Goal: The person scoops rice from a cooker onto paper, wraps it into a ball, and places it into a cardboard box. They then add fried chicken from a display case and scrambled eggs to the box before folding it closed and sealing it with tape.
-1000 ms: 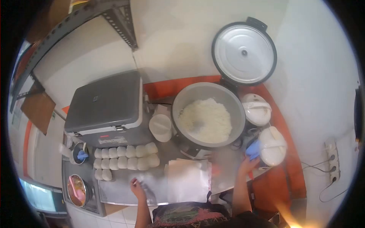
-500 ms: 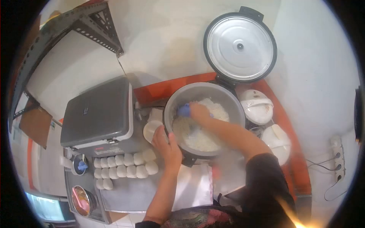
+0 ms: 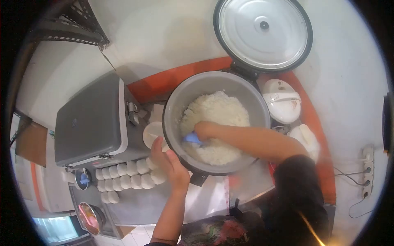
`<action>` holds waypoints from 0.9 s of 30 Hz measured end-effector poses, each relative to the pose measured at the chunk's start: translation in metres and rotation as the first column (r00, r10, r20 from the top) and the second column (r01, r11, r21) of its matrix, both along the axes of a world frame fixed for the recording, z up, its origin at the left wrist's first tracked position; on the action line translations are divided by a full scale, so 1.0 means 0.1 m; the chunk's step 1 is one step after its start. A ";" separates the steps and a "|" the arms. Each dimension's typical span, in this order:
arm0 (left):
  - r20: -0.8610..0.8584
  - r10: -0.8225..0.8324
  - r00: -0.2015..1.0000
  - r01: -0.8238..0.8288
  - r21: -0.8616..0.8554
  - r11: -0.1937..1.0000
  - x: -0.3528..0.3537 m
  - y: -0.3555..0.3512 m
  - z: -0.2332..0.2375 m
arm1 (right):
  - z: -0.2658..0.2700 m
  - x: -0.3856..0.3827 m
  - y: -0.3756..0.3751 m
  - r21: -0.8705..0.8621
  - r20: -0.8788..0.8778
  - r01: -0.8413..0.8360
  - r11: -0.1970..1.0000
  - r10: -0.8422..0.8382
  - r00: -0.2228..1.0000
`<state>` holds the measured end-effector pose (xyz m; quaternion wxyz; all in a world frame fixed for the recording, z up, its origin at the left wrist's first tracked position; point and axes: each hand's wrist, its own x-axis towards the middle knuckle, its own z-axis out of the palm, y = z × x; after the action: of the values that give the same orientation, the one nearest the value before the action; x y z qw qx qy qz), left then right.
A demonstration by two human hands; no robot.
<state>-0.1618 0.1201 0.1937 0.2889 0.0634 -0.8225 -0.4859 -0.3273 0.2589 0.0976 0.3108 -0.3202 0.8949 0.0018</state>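
While the head view was taken, the right hand [image 3: 204,130] was closed in a fist round the handle of a blue scoop [image 3: 191,138], whose blade was pushed into the rice [image 3: 217,115] at the near-left part of the pot [image 3: 177,98]. The left hand [image 3: 169,162] lay against the pot's near-left wall, fingers together and curved onto the rim. The pot stood at the centre of the tabletop [image 3: 139,203], its hinged lid [image 3: 262,35] raised at the far side.

Half a second earlier, the scoop was at the far-left edge of the rice; it had since been drawn nearer and deeper. This suggests that a portion was being dug out while the left hand steadied the pot. One second earlier, the right hand was at the scoop beside the small white cookers [image 3: 282,100] on the right, and the left hand was low over the tabletop.

The grey box [image 3: 88,123] stood to the left, with rows of white rice portions [image 3: 127,174] just near of it.
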 end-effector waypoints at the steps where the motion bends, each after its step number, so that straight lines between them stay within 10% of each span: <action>1: 0.008 -0.003 1.000 0.004 -0.012 1.000 0.00 -0.01 0.01 | 0.14 0.07 0.00 0.024 0.069 0.102 0.994 -0.103 0.992; 12: -0.042 -0.072 0.997 0.074 0.063 0.995 0.03 -0.07 -0.02 | 1.15 1.20 0.26 -0.458 0.229 0.603 0.653 -0.569 0.790; 15: -0.121 -0.043 0.992 0.056 0.106 0.993 0.02 -0.06 -0.08 | 1.16 1.25 0.19 -0.621 0.089 0.501 0.603 -0.581 0.809; 18: -0.014 0.020 1.000 -0.019 0.053 0.998 0.06 -0.07 -0.06 | 1.32 1.13 0.13 -0.291 0.677 0.918 0.268 -0.621 0.396; 23: -0.182 0.007 0.983 0.030 0.202 0.979 0.08 -0.12 -0.10 | 1.20 0.76 0.25 -0.224 0.892 0.973 0.062 -0.389 0.230; 27: -0.314 -0.124 0.941 0.130 -0.003 0.992 0.51 -0.33 -0.65 | 1.35 0.99 0.43 -0.128 0.981 0.984 -0.127 -0.160 0.107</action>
<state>-0.1110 0.0867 0.1282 0.3835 -0.0651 -0.7640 -0.5147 -0.2280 0.3021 0.2329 0.3517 0.1499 0.5253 -0.7602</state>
